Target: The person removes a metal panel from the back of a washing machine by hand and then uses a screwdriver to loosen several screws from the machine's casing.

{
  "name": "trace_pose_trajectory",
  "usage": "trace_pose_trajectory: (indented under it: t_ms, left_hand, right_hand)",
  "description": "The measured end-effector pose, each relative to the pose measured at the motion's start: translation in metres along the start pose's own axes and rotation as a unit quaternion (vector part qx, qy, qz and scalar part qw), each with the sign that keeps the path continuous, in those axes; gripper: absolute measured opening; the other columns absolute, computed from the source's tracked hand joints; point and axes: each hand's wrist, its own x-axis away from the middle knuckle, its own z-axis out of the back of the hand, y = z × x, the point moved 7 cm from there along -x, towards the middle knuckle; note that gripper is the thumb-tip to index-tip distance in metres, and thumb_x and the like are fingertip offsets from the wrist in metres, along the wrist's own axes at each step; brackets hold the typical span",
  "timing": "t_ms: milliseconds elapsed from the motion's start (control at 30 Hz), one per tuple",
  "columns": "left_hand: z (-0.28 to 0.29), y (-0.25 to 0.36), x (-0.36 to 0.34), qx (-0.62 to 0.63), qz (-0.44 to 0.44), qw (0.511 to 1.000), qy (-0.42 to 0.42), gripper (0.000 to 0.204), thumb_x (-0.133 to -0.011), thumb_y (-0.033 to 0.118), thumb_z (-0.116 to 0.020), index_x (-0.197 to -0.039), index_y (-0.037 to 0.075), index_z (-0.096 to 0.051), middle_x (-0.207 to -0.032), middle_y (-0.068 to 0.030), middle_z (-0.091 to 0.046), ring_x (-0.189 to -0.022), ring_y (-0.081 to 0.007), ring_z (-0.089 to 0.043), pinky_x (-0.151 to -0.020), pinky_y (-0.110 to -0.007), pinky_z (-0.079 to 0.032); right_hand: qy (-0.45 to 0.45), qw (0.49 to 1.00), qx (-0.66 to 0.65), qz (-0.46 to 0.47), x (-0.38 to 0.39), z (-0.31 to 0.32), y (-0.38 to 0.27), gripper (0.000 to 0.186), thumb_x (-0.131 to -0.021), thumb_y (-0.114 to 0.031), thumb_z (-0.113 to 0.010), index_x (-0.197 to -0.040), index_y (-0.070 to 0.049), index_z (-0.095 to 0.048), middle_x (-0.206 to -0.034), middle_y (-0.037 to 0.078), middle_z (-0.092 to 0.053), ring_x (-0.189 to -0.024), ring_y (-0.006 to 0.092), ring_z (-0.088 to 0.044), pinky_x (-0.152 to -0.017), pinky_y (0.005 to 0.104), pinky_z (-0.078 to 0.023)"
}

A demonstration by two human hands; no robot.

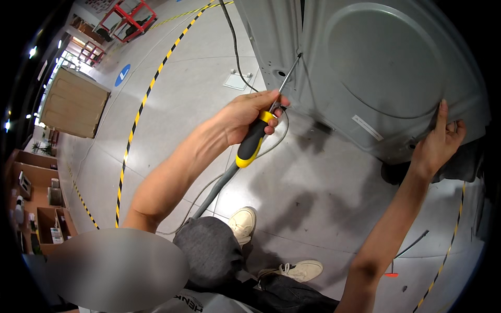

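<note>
My left hand (254, 116) is closed around a screwdriver (250, 143) with a black and yellow handle. Its long metal shaft slants up to the right, and the tip meets the grey sheet-metal panel (386, 57) beside a vertical seam. Whether the tip sits in a screw or a hole is too small to tell. My right hand (438, 143) rests against the panel's lower right part, fingers apart, the index finger stretched up along the metal. A large round embossed shape and a white label strip (368, 128) mark the panel between my hands.
A grey corrugated hose (216, 189) and thin cable run below my left hand. A red-ended tool (391, 274) lies on the floor at lower right. Black-yellow tape (136, 117) crosses the floor; a large beige box (73, 101), red carts (128, 21) and brown shelving (36, 182) stand left.
</note>
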Motion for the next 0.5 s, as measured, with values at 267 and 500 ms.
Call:
trace_pose_trajectory:
  t_ms: [267,500]
  left_hand:
    - [0.003,0.003,-0.005,0.045,-0.01,0.999,0.022,0.021,-0.093,0.021,-0.061,-0.085,0.002,-0.054,-0.073,-0.0042,-0.056,-0.076,-0.019,-0.066,-0.065,-0.028,-0.058]
    - [0.011,-0.008,-0.015,-0.107,-0.035,0.991,0.075,0.033,-0.101,0.029,-0.044,-0.083,0.004,-0.055,-0.074,-0.0033,-0.057,-0.066,-0.014,-0.059,-0.06,-0.026,-0.051]
  right_hand:
    - [-0.01,0.999,-0.027,0.018,-0.002,0.0,0.0,0.054,-0.087,-0.012,-0.069,-0.122,0.013,-0.036,-0.107,0.019,-0.06,-0.098,0.0186,-0.058,-0.09,0.0261,-0.045]
    - [-0.002,1.0,0.007,0.012,-0.001,0.001,-0.004,0.055,-0.087,-0.013,-0.07,-0.122,0.012,-0.036,-0.108,0.02,-0.06,-0.099,0.019,-0.058,-0.09,0.0259,-0.045]
